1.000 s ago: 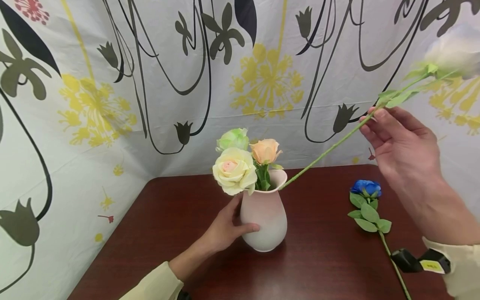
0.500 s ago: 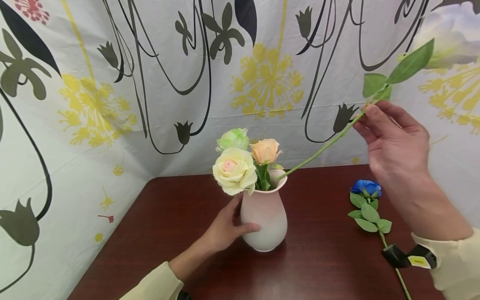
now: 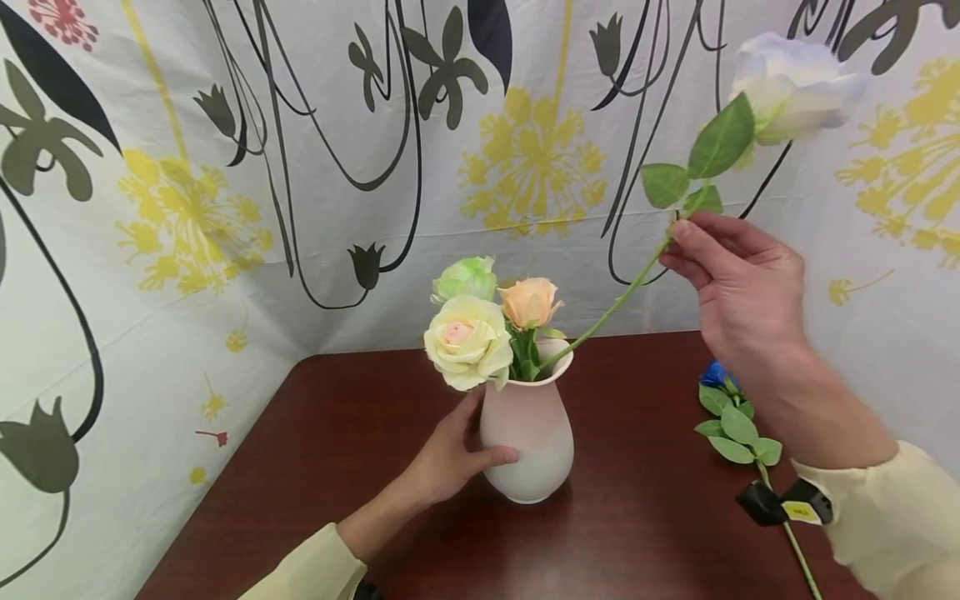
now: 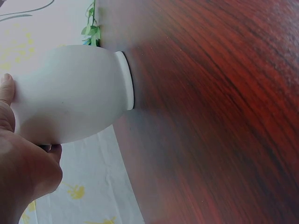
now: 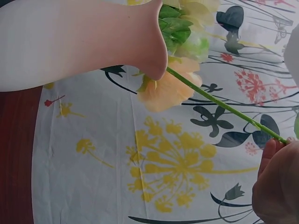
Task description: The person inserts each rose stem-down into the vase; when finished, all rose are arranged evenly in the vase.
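Note:
A pale pinkish-white vase stands upright on the table, and the left hand grips its left side, thumb across the front. In the left wrist view that hand wraps the vase. The right hand pinches the stem of a white rose just below its leaves; the lower stem slants into the vase mouth. In the right wrist view the stem runs from the vase rim to the fingertips. A cream rose, a green flower and a peach rose stand in the vase.
A blue rose with a long leafy stem lies on the dark red-brown table, right of the vase, partly behind the right forearm. A white patterned cloth hangs behind and to the left of the table.
The right hand has moved left toward the vase with the white rose, whose leaves have turned and whose stem end has gone inside the vase mouth. The left hand and vase look unmoved.

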`<state>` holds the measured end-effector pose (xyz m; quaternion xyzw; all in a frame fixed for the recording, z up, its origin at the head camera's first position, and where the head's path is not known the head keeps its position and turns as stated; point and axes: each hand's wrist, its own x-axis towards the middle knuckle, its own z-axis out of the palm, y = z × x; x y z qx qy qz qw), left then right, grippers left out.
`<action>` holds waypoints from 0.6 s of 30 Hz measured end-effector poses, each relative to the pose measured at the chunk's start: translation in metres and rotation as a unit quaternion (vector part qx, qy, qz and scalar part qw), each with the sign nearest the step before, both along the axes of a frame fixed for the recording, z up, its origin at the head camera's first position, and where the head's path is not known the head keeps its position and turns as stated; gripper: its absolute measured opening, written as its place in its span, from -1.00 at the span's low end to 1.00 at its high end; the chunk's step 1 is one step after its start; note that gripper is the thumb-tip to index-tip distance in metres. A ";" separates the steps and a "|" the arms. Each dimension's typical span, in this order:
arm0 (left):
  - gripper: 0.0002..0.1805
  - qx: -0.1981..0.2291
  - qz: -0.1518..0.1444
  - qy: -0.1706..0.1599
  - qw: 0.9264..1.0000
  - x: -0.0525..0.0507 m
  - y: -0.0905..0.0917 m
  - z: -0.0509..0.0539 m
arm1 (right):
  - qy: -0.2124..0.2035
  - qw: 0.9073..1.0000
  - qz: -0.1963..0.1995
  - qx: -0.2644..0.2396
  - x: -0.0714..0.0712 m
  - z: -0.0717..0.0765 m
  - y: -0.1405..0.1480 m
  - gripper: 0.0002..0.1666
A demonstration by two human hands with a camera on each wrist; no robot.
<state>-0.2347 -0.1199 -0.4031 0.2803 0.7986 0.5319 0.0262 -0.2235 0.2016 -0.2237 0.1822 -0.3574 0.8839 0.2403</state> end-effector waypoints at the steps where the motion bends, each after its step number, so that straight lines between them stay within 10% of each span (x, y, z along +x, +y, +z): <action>1: 0.01 -0.001 0.000 0.000 1.000 0.000 0.000 0.000 | -0.002 1.000 -0.002 0.012 0.000 0.000 -0.002 -0.79; 18: 0.01 0.002 -0.002 -0.003 1.000 0.001 0.000 0.001 | -0.016 0.995 -0.009 0.098 -0.009 0.007 -0.020 -0.77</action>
